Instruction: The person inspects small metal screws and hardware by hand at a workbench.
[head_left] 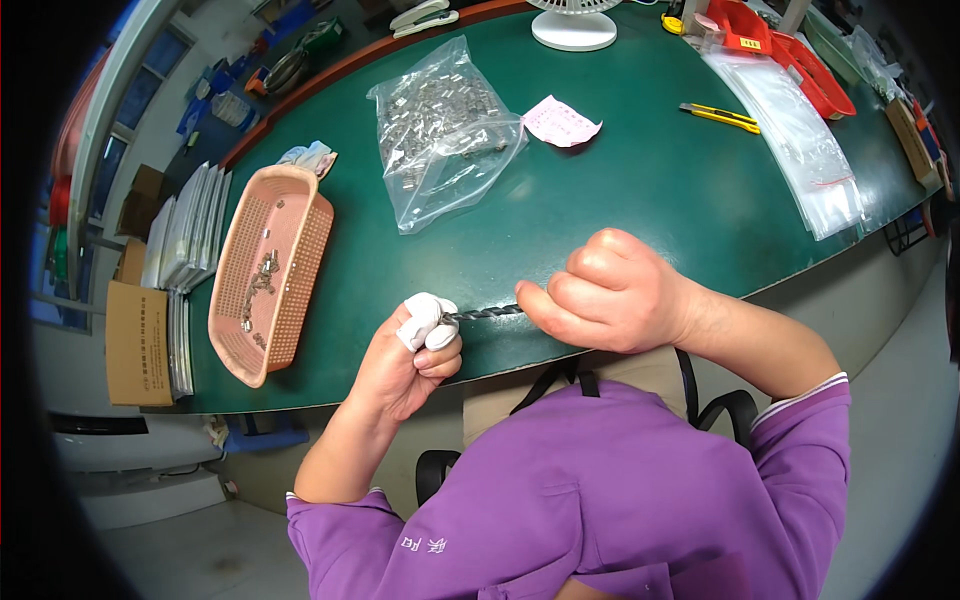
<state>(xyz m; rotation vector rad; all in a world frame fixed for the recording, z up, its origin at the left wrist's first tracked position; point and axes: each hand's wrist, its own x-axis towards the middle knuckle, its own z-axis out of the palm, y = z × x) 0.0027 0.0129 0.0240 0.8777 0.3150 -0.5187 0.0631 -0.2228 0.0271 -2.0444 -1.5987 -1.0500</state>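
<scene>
A dark twist drill bit (488, 313) lies level between my hands, just over the near edge of the table. My right hand (612, 295) is closed in a fist around its right end, hiding that part. White finger covers (427, 318) sit on the fingertips of my left hand (400, 365). Those fingers are pinched together at the bit's left end; any small part between them is hidden. Left of that hand, a pink perforated plastic basket (314, 255) holds several small metal pieces (262, 285). Beyond my hands lies an open clear bag (430, 200) full of small metal parts (440, 100).
On the green table (640, 170) lie a pink paper slip (562, 122), a yellow utility knife (722, 117) and flat clear plastic bags (800, 150). Red bins (815, 80) and a white fan base (574, 30) stand at the back. A cardboard box (138, 343) stands at the left edge.
</scene>
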